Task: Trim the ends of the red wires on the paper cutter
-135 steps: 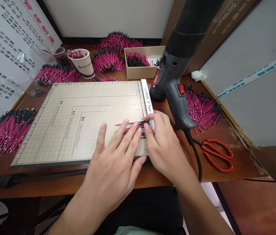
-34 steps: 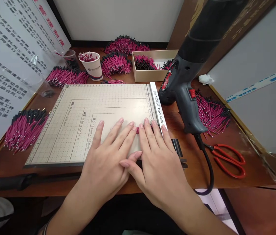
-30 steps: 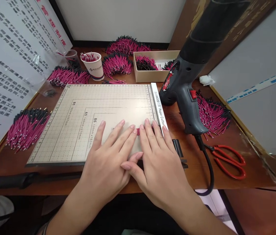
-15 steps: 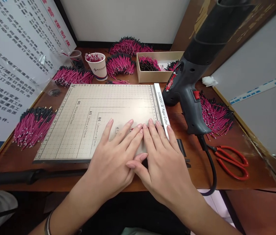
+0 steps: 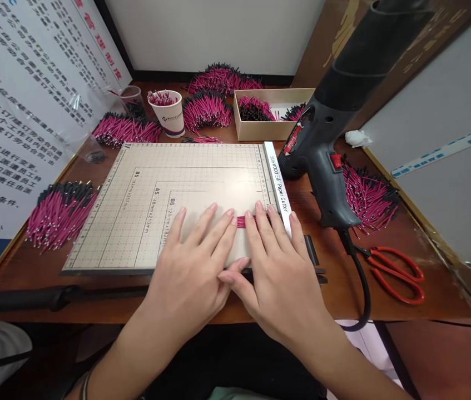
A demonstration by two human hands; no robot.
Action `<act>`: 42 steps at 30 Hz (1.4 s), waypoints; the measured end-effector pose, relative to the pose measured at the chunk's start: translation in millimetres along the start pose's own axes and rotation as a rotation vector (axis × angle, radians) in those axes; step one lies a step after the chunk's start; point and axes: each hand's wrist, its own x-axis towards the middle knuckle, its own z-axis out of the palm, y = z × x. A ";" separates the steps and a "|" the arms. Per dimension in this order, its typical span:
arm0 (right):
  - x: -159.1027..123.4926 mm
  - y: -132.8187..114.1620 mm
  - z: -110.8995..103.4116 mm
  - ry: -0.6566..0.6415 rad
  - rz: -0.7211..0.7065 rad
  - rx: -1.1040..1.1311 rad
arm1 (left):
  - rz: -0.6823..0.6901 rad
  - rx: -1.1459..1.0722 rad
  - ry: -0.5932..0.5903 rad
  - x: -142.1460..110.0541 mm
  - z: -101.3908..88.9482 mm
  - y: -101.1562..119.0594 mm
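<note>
- The wires (image 5: 244, 221) are short, thin and magenta, laid side by side in a flat row; only a small stretch shows between the fingertips, the rest is hidden under the hands.
- They lie on the cutter board (image 5: 168, 178), a beige gridded mat with paper-size outlines, close to its white rail (image 5: 279, 183) at the right edge.
- The left hand (image 5: 193, 261) lies flat, palm down, fingers spread and stretched forward, tips pressing on the board just left of the visible wires.
- The right hand (image 5: 281, 266) also lies flat, palm down, fingers close together and resting on the wires, the outer fingers reaching the rail; its thumb touches the left thumb.
- Neither hand pinches anything; both press down.
- A heat gun (image 5: 322, 161) stands just right of the rail, its cord trailing over the tabletop (image 5: 385, 311) edge.
- Red scissors (image 5: 393, 266) lie further right.
- More wire piles (image 5: 58, 214) ring the board; a paper cup (image 5: 171, 113) and a box (image 5: 260, 129) at the back hold more.
</note>
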 end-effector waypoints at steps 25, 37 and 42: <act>0.3 -1.6 -1.0 -0.002 -0.009 -0.032 | -0.076 0.015 -0.021 -6.3 1.3 -5.0; 0.3 -1.1 -1.7 0.001 0.005 -0.011 | -0.003 0.046 -0.076 -6.1 -7.3 -4.8; 0.0 -1.7 -0.6 0.004 -0.010 -0.033 | 0.039 -0.039 -0.101 -6.9 -3.2 -5.6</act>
